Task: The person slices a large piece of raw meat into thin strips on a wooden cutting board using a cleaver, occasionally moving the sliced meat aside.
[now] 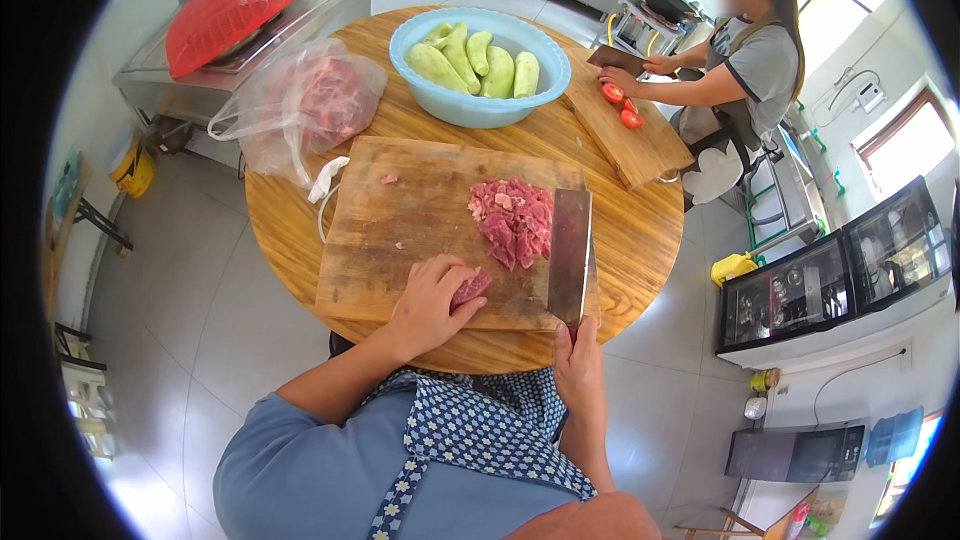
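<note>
My left hand point(433, 306) rests on a small piece of raw red meat point(471, 288) near the front edge of a wooden cutting board point(397, 225). The handle of a cleaver point(570, 255) is in my right hand point(580, 360), at the board's front right. Its broad blade points away from me, beside a pile of cut raw meat point(514, 223). A few small scraps lie on the left part of the board. Beyond its upper left corner sits a clear plastic bag point(315, 105) with more raw meat inside.
A blue basin point(480, 115) of pale green gourds stands behind the board. At the right, a co-worker holds another cleaver point(616, 58) over a second cutting board point(637, 154) with cut tomatoes point(631, 119). A white cloth point(328, 178) touches my board's left side.
</note>
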Motion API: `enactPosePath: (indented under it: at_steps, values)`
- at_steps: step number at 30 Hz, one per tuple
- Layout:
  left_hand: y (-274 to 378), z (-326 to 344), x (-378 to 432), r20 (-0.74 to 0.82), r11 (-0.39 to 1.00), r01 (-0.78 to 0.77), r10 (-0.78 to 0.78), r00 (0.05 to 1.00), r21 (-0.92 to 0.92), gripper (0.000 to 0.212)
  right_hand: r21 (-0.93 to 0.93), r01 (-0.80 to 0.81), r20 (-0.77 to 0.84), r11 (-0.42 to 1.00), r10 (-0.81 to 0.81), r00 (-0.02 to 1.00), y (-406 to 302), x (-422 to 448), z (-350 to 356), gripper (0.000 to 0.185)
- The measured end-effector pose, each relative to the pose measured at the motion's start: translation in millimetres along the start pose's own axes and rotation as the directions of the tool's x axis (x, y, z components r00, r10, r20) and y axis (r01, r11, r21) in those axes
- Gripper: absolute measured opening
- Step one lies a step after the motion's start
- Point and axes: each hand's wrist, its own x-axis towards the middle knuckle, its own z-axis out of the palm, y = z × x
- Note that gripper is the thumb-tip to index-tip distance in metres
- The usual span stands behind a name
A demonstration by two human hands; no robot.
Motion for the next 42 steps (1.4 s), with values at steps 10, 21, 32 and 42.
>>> enactPosePath:
  at_steps: [10, 21, 32, 42]
  values:
    - [-11, -13, 47, 0.069, 0.990, -0.116, 0.121, 0.990, -0.076, 0.060, 0.019, -0.004, -0.034, 1.000, 0.005, 0.999, 5, -1, 5, 0.024]
    - [-44, 15, 183, 0.627, 0.977, -0.211, 0.176, 0.759, -0.020, 0.051, 0.052, 0.003, -0.036, 0.999, -0.002, 0.999, 10, 1, 10, 0.023]
    - [-123, -14, 172, 0.434, 0.979, -0.076, 0.153, 0.888, -0.189, 0.040, 0.100, -0.022, -0.014, 0.995, 0.023, 1.000, 9, 2, 9, 0.028]
    - [-70, 19, 176, 0.501, 0.948, -0.317, 0.273, 0.821, 0.002, 0.054, 0.052, 0.072, -0.075, 0.996, -0.068, 0.995, 21, 4, 10, 0.025]
